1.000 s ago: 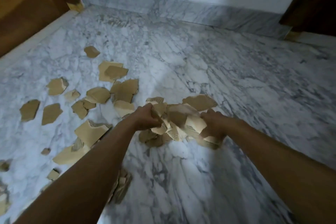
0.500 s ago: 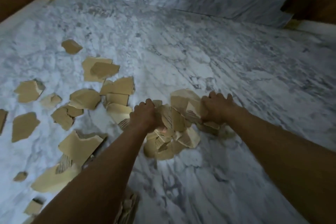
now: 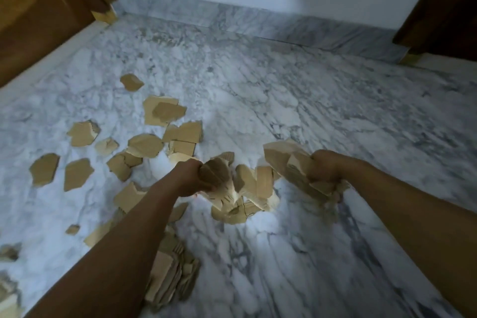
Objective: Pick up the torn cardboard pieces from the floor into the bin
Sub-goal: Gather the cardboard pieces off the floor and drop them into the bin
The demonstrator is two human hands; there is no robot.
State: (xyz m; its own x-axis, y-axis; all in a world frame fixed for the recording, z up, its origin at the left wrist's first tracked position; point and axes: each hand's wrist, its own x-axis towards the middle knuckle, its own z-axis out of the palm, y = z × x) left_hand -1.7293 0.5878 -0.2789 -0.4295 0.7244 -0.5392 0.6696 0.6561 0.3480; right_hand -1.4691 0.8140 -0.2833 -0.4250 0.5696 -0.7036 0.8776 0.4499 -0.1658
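Observation:
Torn brown cardboard pieces lie scattered over the marble floor [image 3: 296, 100], most of them to the left [image 3: 77, 174]. My left hand [image 3: 189, 178] is closed on a bunch of pieces [image 3: 215, 175] at the centre. My right hand [image 3: 326, 169] grips another bunch of cardboard pieces [image 3: 286, 160] a little apart to the right. Between the two hands several pieces [image 3: 258, 188] hang or drop toward a small heap [image 3: 232, 214] on the floor. No bin is in view.
A stack of cardboard scraps [image 3: 170, 276] lies under my left forearm. A wooden door [image 3: 38, 15] stands at the upper left and a dark wooden frame [image 3: 444, 5] at the upper right. A marble skirting [image 3: 258, 20] runs along the far wall.
My hands have pulled apart, splitting the gathered pile into two handfuls, and some pieces slip down between them. The view has tilted up a little.

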